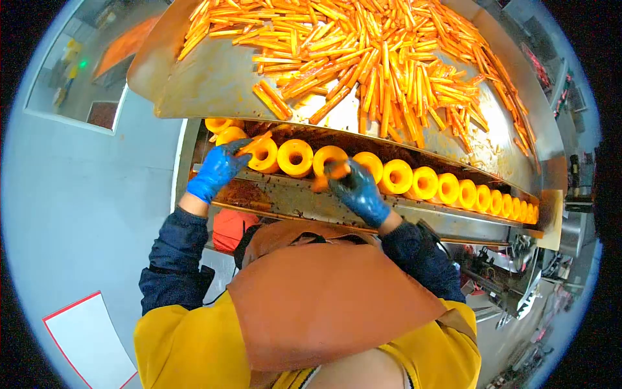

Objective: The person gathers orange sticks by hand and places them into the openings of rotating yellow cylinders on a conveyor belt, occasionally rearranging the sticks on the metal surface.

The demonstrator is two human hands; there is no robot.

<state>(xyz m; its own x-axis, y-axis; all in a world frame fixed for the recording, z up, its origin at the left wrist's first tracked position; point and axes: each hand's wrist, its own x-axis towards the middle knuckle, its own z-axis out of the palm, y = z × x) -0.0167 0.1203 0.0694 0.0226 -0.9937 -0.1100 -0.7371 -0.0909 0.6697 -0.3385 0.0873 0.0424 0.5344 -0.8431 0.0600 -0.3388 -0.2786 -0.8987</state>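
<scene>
My left hand [222, 170], in a blue glove, holds an orange stick [258, 142] at the left end of a row of yellow cups with round holes [295, 158]. My right hand [361, 193], in a stained blue glove, is closed around orange sticks [337, 170], blurred by motion, in front of the row's left half. Above the row, many glossy orange sticks [389, 78] lie heaped on a metal tray [207, 84].
A metal ledge [311, 198] with dark bits runs in front of the cups. A red-orange bundle [234, 230] is below it at the left. Metal equipment [505, 266] stands at the lower right. A red-edged white sheet [91, 340] lies lower left.
</scene>
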